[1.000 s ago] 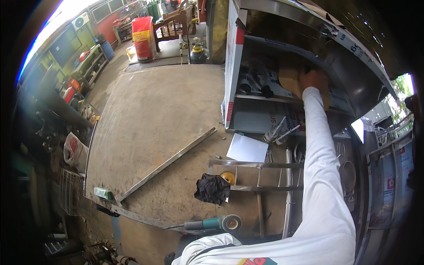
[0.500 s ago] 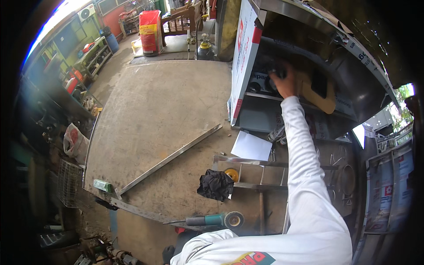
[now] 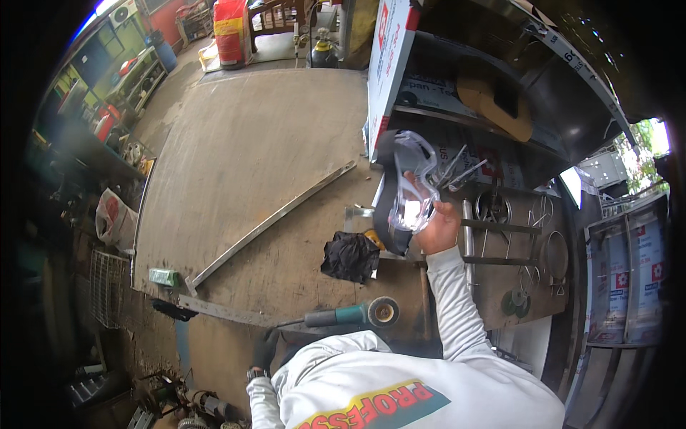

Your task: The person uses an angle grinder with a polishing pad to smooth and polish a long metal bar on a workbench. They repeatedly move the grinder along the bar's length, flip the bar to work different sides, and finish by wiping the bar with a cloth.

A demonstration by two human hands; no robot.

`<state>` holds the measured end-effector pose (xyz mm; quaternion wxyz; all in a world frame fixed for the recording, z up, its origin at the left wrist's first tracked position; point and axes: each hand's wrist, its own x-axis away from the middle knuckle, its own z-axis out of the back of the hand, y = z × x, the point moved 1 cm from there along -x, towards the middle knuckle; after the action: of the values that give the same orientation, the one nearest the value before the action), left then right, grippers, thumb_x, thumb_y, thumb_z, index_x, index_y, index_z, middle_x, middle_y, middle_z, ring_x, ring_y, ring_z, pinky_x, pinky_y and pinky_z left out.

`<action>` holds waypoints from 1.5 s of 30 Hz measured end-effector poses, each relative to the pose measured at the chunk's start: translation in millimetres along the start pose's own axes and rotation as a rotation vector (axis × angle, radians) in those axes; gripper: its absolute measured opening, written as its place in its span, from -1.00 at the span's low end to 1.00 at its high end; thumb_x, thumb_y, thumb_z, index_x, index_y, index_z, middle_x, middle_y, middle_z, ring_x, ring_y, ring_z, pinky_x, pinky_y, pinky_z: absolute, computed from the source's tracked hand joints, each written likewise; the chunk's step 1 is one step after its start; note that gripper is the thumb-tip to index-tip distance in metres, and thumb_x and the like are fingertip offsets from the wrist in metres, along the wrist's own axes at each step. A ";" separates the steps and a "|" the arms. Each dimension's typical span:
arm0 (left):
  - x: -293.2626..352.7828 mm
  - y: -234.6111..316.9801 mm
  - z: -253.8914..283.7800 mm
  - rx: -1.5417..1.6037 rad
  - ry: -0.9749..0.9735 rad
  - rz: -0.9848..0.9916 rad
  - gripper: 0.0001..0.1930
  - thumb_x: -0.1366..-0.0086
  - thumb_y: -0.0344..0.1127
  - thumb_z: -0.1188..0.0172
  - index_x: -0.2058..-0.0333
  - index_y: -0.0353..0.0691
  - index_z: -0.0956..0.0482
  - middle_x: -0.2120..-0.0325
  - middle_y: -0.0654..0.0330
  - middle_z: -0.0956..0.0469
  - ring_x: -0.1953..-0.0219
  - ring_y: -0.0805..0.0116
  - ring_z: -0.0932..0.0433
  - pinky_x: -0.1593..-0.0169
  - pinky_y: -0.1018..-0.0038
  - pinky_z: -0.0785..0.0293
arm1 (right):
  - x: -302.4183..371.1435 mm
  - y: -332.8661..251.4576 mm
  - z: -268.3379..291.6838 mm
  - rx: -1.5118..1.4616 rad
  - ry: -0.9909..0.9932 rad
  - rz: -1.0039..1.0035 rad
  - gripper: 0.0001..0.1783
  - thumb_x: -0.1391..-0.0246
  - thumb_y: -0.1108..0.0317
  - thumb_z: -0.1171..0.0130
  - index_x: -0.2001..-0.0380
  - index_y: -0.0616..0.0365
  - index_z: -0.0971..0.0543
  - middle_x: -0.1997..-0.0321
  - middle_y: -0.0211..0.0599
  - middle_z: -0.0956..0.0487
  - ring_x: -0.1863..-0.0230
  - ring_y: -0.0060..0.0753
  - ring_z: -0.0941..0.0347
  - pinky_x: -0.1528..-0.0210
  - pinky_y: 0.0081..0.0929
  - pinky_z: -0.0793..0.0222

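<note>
The right hand (image 3: 444, 225), bare, is curled round the lower end of a pair of clear plastic safety goggles (image 3: 414, 204) with a wide dark strap. They are raised above the broad brown counter (image 3: 236, 150), before the open metal cabinet (image 3: 582, 118); the forearm reaches up from below, wrist nearly straight. The left hand (image 3: 266, 348), dark as if gloved, is low by the counter's front edge, near the rear of a teal-and-grey angle grinder (image 3: 350, 315); how far its fingers are bent, or whether they grip anything, cannot be told. Bold lettering crosses a yellow, red and green block on the white sweatshirt (image 3: 443, 372). Red and blue print marks the cabinet's white protective film (image 3: 389, 61).
</note>
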<state>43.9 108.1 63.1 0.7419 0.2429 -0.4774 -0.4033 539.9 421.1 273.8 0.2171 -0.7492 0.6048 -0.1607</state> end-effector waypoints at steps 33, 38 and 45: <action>168.7 -198.1 -36.3 -0.539 0.128 0.246 -0.70 -0.43 -0.17 -0.18 0.25 -0.28 -0.76 0.44 0.06 -0.69 0.47 0.37 -0.57 0.36 0.25 -0.48 | -99.4 81.2 76.7 1.543 0.177 0.003 -0.77 -0.19 0.23 -0.37 0.36 0.19 -0.71 0.37 -0.10 -0.72 0.30 -0.17 -0.70 0.15 -0.29 -0.59; 157.5 -193.8 -40.1 -0.352 0.092 0.383 -0.70 -0.43 -0.17 -0.17 0.24 -0.28 -0.76 0.44 0.07 -0.69 0.47 0.36 -0.57 0.35 0.25 -0.49 | 6.9 167.9 97.3 2.153 0.055 -0.200 -0.48 -0.08 0.03 -0.49 -0.02 0.09 -0.69 -0.03 -0.04 -0.65 -0.17 0.08 -0.59 -0.24 -0.03 -0.48; 74.8 -181.1 -12.4 -0.248 0.092 0.231 -0.70 -0.44 -0.17 -0.17 0.23 -0.28 -0.76 0.43 0.08 -0.71 0.47 0.36 -0.58 0.35 0.26 -0.50 | 35.5 157.8 122.9 1.870 0.046 -0.297 -0.72 -0.02 0.28 -0.45 0.20 0.07 -0.65 0.05 -0.17 -0.69 -0.11 0.05 -0.62 -0.20 -0.05 -0.48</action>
<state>5.2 -55.2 -38.8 0.8287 0.1111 -0.4142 -0.3597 477.5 375.0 86.1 0.6949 -0.3374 0.1333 -0.6209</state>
